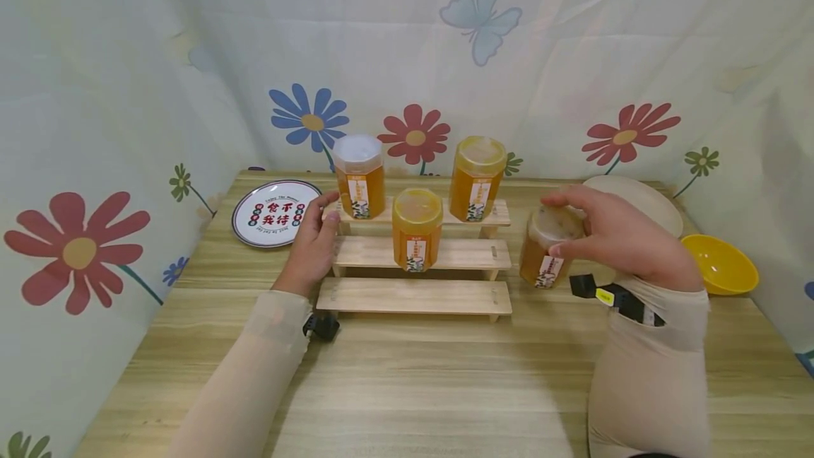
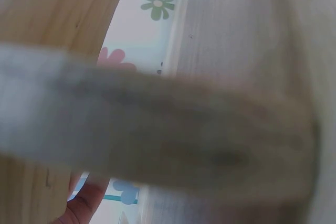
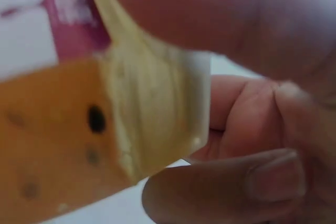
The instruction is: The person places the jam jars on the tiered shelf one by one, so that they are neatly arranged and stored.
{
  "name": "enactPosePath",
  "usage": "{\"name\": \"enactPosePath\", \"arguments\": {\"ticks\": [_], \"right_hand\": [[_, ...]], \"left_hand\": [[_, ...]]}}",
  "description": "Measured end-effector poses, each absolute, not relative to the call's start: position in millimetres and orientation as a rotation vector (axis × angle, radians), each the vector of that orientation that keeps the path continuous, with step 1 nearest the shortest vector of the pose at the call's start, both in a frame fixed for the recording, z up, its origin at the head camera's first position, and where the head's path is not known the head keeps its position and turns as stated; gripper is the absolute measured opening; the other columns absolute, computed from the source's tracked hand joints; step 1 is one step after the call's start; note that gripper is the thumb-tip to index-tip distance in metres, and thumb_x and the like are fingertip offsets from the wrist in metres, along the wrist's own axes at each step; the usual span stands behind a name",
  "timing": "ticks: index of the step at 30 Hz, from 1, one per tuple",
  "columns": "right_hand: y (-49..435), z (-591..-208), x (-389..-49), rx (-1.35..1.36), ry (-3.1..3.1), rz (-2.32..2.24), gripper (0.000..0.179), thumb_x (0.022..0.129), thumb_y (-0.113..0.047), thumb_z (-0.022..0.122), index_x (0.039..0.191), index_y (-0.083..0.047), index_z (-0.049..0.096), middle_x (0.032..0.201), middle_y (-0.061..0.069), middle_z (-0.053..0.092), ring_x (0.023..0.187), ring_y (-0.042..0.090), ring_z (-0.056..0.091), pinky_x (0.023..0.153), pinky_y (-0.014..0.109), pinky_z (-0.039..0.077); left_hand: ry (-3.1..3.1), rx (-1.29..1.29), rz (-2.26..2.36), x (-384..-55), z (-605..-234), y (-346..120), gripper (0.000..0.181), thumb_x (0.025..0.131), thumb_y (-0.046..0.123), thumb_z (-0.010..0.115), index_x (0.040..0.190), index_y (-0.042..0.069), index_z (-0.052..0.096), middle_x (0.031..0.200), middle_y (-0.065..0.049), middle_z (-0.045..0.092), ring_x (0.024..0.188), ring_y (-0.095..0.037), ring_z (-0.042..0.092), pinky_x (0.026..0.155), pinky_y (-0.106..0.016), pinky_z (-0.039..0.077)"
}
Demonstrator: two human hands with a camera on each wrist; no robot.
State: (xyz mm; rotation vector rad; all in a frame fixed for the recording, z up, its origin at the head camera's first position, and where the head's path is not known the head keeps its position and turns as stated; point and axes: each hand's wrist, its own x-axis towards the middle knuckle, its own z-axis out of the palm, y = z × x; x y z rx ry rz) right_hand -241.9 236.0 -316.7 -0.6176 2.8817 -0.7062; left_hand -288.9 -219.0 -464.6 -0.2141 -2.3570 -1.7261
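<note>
My right hand (image 1: 610, 232) grips a honey-coloured jar (image 1: 539, 267) by its pale lid, to the right of the wooden stepped stand (image 1: 413, 295). In the right wrist view, thumb and fingers surround the lid of this jar (image 3: 58, 145), whose contents show dark specks. My left hand (image 1: 311, 246) holds the left end of the stand's top step, beside a white-lidded jar (image 1: 361, 189). One yellow-lidded jar (image 1: 478, 182) stands at the right of that step; another yellow-lidded jar (image 1: 416, 232) stands on the middle step. Blurred wood hides most of my left hand (image 2: 84, 205) in the left wrist view.
A white plate with red characters (image 1: 276, 214) lies left of the stand. At the right are a beige plate (image 1: 642, 203) and a yellow bowl (image 1: 721, 267). Flower-patterned cloth (image 1: 381, 55) hangs behind and beside the wood-grain table (image 1: 445, 394).
</note>
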Motion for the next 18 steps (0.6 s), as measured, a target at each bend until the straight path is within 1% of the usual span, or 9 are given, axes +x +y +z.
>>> {"name": "enactPosePath", "arguments": {"ticks": [5, 9, 13, 18], "right_hand": [[233, -312, -232, -0.765, 2.869, -0.660, 0.072, 0.086, -0.030, 0.090, 0.148, -0.013, 0.060, 0.145, 0.008, 0.061, 0.122, 0.024, 0.057, 0.103, 0.048, 0.051], [227, -308, -225, -0.852, 2.861, -0.629, 0.071, 0.084, -0.036, 0.091, 0.147, -0.018, 0.062, 0.141, 0.003, 0.062, 0.117, 0.020, 0.056, 0.096, 0.043, 0.052], [218, -307, -221, -0.911, 2.806, -0.658, 0.071, 0.085, -0.039, 0.089, 0.148, -0.020, 0.061, 0.144, 0.001, 0.060, 0.119, 0.020, 0.055, 0.097, 0.043, 0.052], [204, -310, -222, -0.966, 2.728, -0.713, 0.068, 0.087, -0.035, 0.089, 0.147, -0.021, 0.061, 0.148, 0.000, 0.059, 0.127, 0.021, 0.056, 0.104, 0.048, 0.051]], "left_hand": [[-2.352, -0.227, -1.739, -289, -465, -219, 0.046, 0.116, 0.028, 0.038, 0.160, 0.015, 0.036, 0.169, -0.007, 0.033, 0.156, -0.024, 0.030, 0.129, -0.050, 0.025], [-2.344, -0.236, -1.757, -289, -463, -218, 0.046, 0.116, 0.024, 0.037, 0.160, 0.014, 0.035, 0.170, -0.009, 0.032, 0.155, -0.025, 0.031, 0.128, -0.049, 0.026], [-2.352, -0.225, -1.757, -289, -463, -218, 0.046, 0.116, 0.025, 0.037, 0.161, 0.015, 0.034, 0.170, -0.008, 0.031, 0.156, -0.025, 0.030, 0.129, -0.049, 0.025], [-2.368, -0.216, -1.734, -289, -463, -218, 0.046, 0.116, 0.029, 0.037, 0.160, 0.015, 0.036, 0.170, -0.007, 0.032, 0.156, -0.023, 0.031, 0.129, -0.050, 0.026]]}}
